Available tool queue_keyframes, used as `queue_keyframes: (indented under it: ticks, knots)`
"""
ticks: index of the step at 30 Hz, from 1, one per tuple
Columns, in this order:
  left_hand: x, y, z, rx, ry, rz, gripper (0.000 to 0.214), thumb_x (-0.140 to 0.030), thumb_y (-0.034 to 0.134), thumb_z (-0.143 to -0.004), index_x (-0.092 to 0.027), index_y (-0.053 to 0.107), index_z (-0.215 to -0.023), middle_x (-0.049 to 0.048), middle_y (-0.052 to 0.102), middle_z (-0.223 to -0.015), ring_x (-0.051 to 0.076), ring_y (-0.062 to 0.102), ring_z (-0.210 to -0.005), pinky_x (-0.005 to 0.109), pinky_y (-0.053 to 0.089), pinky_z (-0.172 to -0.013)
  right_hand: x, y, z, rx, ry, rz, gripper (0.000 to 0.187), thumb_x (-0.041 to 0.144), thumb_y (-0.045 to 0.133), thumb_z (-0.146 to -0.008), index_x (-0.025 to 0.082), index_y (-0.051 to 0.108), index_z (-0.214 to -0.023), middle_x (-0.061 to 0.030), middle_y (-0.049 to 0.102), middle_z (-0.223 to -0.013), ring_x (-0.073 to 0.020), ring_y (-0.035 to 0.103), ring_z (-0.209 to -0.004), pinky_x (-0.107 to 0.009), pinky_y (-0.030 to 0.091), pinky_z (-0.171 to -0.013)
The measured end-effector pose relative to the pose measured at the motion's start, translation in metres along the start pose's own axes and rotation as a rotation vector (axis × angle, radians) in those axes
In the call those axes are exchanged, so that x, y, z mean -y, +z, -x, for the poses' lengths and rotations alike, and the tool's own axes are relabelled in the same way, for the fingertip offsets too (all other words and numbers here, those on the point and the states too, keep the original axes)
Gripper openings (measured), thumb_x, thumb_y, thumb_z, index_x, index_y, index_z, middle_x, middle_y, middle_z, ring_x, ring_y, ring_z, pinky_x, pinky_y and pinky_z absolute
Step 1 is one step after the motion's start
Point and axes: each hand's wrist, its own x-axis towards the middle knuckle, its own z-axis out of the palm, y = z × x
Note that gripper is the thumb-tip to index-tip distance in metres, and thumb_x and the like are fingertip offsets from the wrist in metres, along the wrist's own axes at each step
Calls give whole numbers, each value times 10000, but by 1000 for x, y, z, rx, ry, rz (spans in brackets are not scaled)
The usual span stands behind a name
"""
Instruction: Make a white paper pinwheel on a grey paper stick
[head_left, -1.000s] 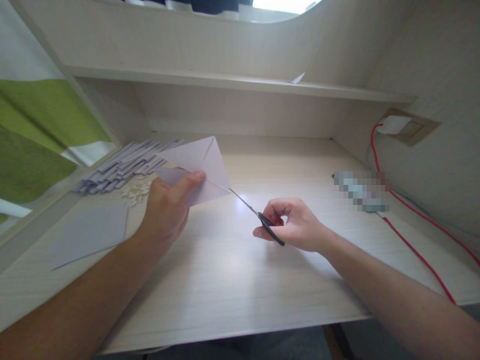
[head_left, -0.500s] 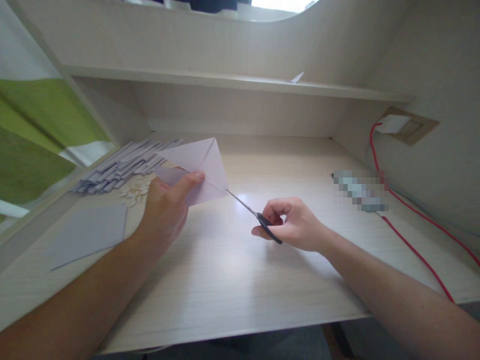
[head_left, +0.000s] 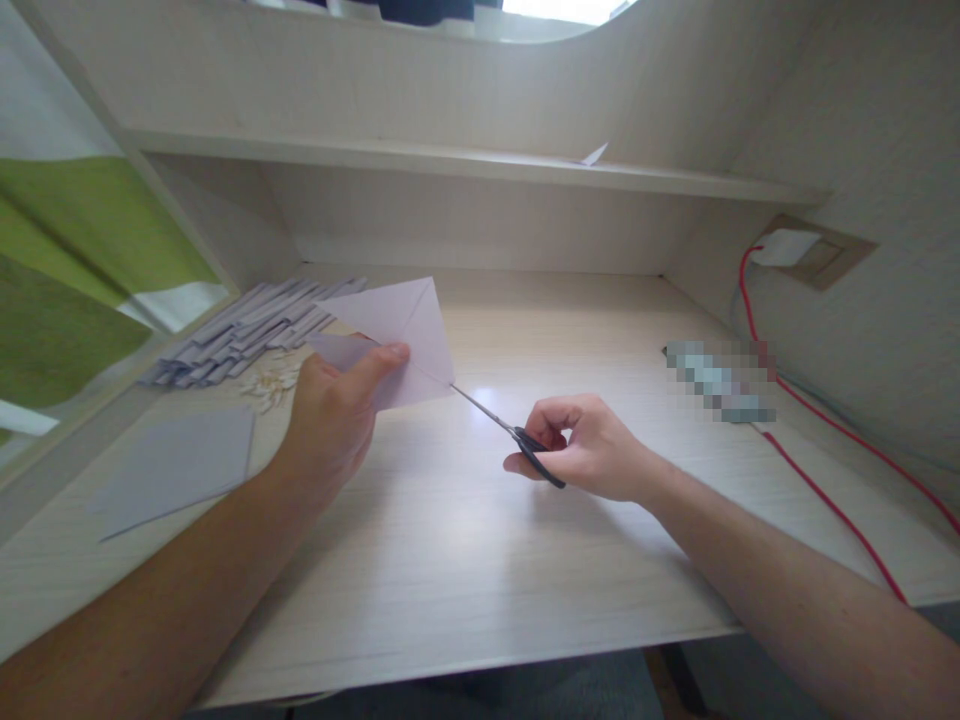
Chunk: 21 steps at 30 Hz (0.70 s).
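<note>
My left hand [head_left: 334,415] pinches a white sheet of paper [head_left: 420,330] above the desk, thumb on top. The paper has crease lines and a slit running in from its left side toward my thumb. In my right hand [head_left: 581,450] is a pair of scissors [head_left: 487,415] with black handles, my thumb and fingers at the loops. The blades look closed or nearly so, and their tip meets the paper's lower right corner. My left fingers are hidden behind the paper.
Folded paper strips [head_left: 247,335] lie stacked at the back left, with a small pile of pale loops [head_left: 270,378] before them. Flat paper sheets [head_left: 180,460] rest at the left. A blurred-out object [head_left: 716,380] and a red cable [head_left: 832,515] are at the right. A shelf [head_left: 450,165] crosses above.
Hardly anything differs. The paper has shifted very slightly at its right corner, where the scissor tip still touches. Both hands keep their grip in the same places.
</note>
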Motion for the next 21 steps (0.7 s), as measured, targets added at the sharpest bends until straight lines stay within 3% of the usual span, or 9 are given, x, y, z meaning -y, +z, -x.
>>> queue_keyframes:
  ticks: [12,21]
  knots:
    - [0,-2,-1,-13,-12,-28,124,-156,812,-741,-185,739,-837,-22,767,-869,164,687,-811,274,526,-736,-1,-2,-1,43,-4,-4,419,440,907,-641,174,586,-592,44,517,-542,-87,413,-504,-233,281,-461]
    - [6,-5,-4,27,16,6,184,-196,844,-733,-170,766,-898,18,791,-983,192,699,-890,319,550,-848,-1,-3,-1,57,15,-20,448,477,902,-632,179,571,-579,43,507,-524,-88,412,-494,-230,283,-451]
